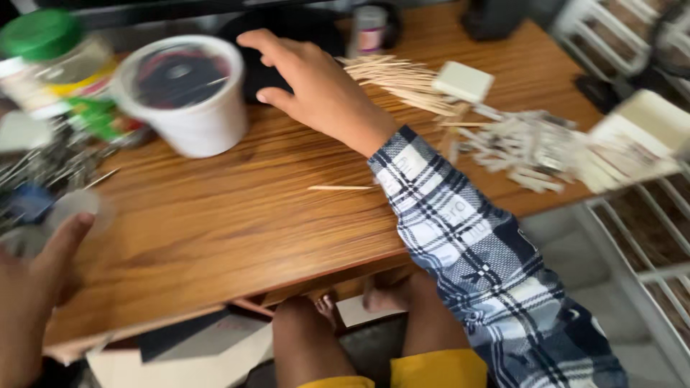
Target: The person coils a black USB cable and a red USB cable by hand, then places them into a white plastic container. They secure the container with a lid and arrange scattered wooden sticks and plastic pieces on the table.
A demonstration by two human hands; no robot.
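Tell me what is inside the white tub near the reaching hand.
The white tub is covered by a clear lid. Through it, dark contents with a reddish rim show, blurred, so their kind cannot be told. The right hand reaches beside it, open. Anything deeper in the tub is hidden by its walls.

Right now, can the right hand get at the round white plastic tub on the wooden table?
Probably yes. The right hand is open, fingers spread, just right of the round white plastic tub on the wooden table. Nothing lies between them. The left hand stays at the table's near-left edge, out of the way.
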